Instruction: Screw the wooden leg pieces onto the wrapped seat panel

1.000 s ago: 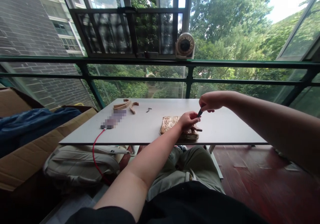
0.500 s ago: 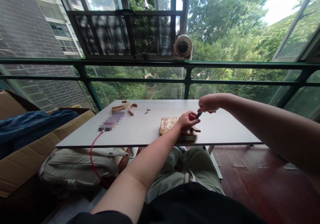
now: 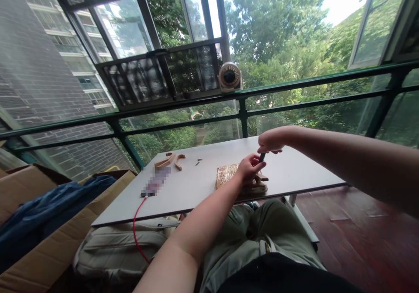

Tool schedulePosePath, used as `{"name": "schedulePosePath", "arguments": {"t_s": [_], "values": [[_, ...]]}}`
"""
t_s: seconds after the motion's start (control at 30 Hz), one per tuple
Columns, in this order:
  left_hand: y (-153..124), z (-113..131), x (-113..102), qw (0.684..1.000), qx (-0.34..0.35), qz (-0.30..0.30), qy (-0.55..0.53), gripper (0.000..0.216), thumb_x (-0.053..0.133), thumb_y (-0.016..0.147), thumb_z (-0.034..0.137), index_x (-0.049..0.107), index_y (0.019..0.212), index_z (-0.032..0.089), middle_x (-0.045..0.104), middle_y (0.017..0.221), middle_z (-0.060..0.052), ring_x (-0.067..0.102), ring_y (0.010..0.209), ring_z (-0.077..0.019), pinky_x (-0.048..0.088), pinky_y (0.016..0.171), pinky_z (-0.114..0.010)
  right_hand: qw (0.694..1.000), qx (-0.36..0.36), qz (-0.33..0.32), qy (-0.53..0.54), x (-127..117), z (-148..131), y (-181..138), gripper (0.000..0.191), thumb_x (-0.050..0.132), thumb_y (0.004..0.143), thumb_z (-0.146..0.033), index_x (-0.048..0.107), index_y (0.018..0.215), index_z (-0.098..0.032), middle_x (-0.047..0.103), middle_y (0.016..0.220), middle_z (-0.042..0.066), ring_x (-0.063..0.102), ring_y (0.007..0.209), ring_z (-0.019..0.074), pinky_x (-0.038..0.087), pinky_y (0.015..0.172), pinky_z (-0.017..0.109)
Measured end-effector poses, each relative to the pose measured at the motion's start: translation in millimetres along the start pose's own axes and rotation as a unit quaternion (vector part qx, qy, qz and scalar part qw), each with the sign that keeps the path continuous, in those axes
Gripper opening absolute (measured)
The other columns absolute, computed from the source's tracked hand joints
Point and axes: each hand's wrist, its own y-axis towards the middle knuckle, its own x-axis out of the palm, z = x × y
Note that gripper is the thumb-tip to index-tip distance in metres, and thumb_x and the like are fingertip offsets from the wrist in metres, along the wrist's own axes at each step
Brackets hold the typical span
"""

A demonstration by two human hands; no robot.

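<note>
A dark stick-like tool point(image 3: 262, 157) stands nearly upright between my hands; its lower end is hidden. My right hand point(image 3: 270, 140) is closed round its top from above, wrist bent down. Just below, my left hand point(image 3: 250, 169) is closed, with thumb and fingers pinching at the tool's lower part. Under my left hand lies a wrapped, speckled block point(image 3: 225, 174), like a packet in clear film. A small wooden piece point(image 3: 262, 178) pokes out over the block to the right of my left fingers; most of it is covered by the hand.
On the white table point(image 3: 191, 192) lie curved wooden parts point(image 3: 179, 162), small metal pieces point(image 3: 198, 161) and a blurred-out phone-like item point(image 3: 157, 182) with a red cable point(image 3: 134, 225). A cardboard box point(image 3: 78, 216) and a grey backpack point(image 3: 114, 245) are at the left. A round fan point(image 3: 229, 76) stands by the railing.
The camera view has tilted, so the table and railing appear slanted and lower. Both hands keep the same hold on the dark tool above the block.
</note>
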Motion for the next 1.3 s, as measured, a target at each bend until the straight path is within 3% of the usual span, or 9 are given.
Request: {"name": "schedulePosePath", "arguments": {"t_s": [0.1, 0.17, 0.27, 0.4, 0.63, 0.93, 1.13, 1.2, 1.3], "values": [[1, -2, -1, 1.000, 0.001, 0.012, -0.009, 0.032, 0.073, 0.080, 0.041, 0.061, 0.097, 0.015, 0.064, 0.083, -0.002, 0.057, 0.069, -0.0110, 0.047, 0.063, -0.025, 0.999, -0.040, 0.023, 0.002, -2, 0, -1, 0.037, 0.065, 0.081, -0.036, 0.066, 0.111, -0.014, 0.072, 0.078, 0.007, 0.062, 0.062, 0.0181, 0.042, 0.063, 0.032], [1, -3, -2, 1.000, -0.001, 0.018, -0.017, 0.032, 0.073, 0.080, 0.040, 0.062, 0.095, 0.015, 0.064, 0.084, -0.004, 0.058, 0.071, -0.0121, 0.049, 0.064, -0.026, 0.998, -0.055, 0.043, -0.005, -3, 1, -1, 0.042, 0.066, 0.078, -0.025, 0.062, 0.119, -0.017, 0.073, 0.086, 0.007, 0.062, 0.065, 0.0170, 0.041, 0.062, 0.030], [0, -3, -2, 0.999, -0.004, 0.016, -0.032, 0.032, 0.073, 0.078, 0.039, 0.064, 0.095, 0.014, 0.066, 0.087, -0.005, 0.059, 0.071, -0.0132, 0.051, 0.064, -0.027, 0.997, -0.059, 0.050, -0.020, -4, 1, 0, 0.027, 0.063, 0.077, -0.014, 0.068, 0.103, -0.014, 0.073, 0.080, 0.007, 0.061, 0.064, 0.0160, 0.040, 0.063, 0.030], [1, -1, -1, 0.999, -0.007, 0.004, -0.047, 0.028, 0.070, 0.078, 0.034, 0.068, 0.095, 0.012, 0.068, 0.091, -0.008, 0.062, 0.077, -0.0154, 0.053, 0.070, -0.029, 0.997, -0.057, 0.030, -0.034, -5, -2, 1, 0.011, 0.062, 0.078, -0.019, 0.069, 0.080, -0.012, 0.071, 0.068, 0.006, 0.059, 0.059, 0.0148, 0.039, 0.066, 0.031], [3, 3, 0, 0.998, -0.005, 0.001, -0.061, 0.026, 0.066, 0.075, 0.030, 0.070, 0.092, 0.011, 0.069, 0.088, -0.007, 0.062, 0.080, -0.0157, 0.053, 0.077, -0.030, 0.998, -0.042, -0.008, -0.047, -11, -9, -6, 0.035, 0.055, 0.087, -0.035, 0.067, 0.063, -0.012, 0.071, 0.063, 0.007, 0.061, 0.060, 0.0168, 0.040, 0.075, 0.035], [0, 2, 1, 0.998, -0.007, 0.016, -0.065, 0.042, 0.079, 0.072, 0.042, 0.064, 0.100, 0.015, 0.064, 0.086, -0.003, 0.057, 0.069, -0.0114, 0.051, 0.062, -0.026, 0.998, -0.012, -0.054, -0.029, -10, -11, -9, 0.051, 0.046, 0.093, -0.050, 0.068, 0.071, -0.010, 0.071, 0.062, 0.008, 0.065, 0.060, 0.0188, 0.043, 0.076, 0.035], [3, 0, 0, 0.998, -0.005, 0.026, -0.048, 0.038, 0.079, 0.072, 0.042, 0.066, 0.093, 0.013, 0.066, 0.086, -0.004, 0.058, 0.071, -0.0116, 0.050, 0.068, -0.027, 0.998, 0.006, -0.048, -0.027, -5, -4, -1, 0.061, 0.042, 0.094, -0.058, 0.069, 0.073, -0.008, 0.069, 0.061, 0.011, 0.065, 0.058, 0.0208, 0.045, 0.075, 0.038], [2, 2, -1, 0.999, -0.005, 0.022, -0.043, 0.038, 0.079, 0.071, 0.042, 0.067, 0.092, 0.013, 0.066, 0.086, -0.004, 0.058, 0.071, -0.0117, 0.048, 0.068, -0.027, 0.999, -0.005, -0.035, -0.024, -5, -2, -2, 0.056, 0.046, 0.093, -0.057, 0.071, 0.083, -0.008, 0.071, 0.065, 0.010, 0.065, 0.060, 0.0206, 0.045, 0.073, 0.037], [1, 6, -2, 0.999, -0.007, 0.020, -0.037, 0.036, 0.079, 0.072, 0.041, 0.068, 0.091, 0.013, 0.065, 0.083, -0.003, 0.056, 0.068, -0.0110, 0.046, 0.065, -0.026, 0.999, -0.033, -0.002, -0.020, -8, 0, -7, 0.045, 0.065, 0.085, -0.047, 0.066, 0.113, -0.011, 0.074, 0.082, 0.008, 0.066, 0.066, 0.0187, 0.044, 0.070, 0.033]]}}
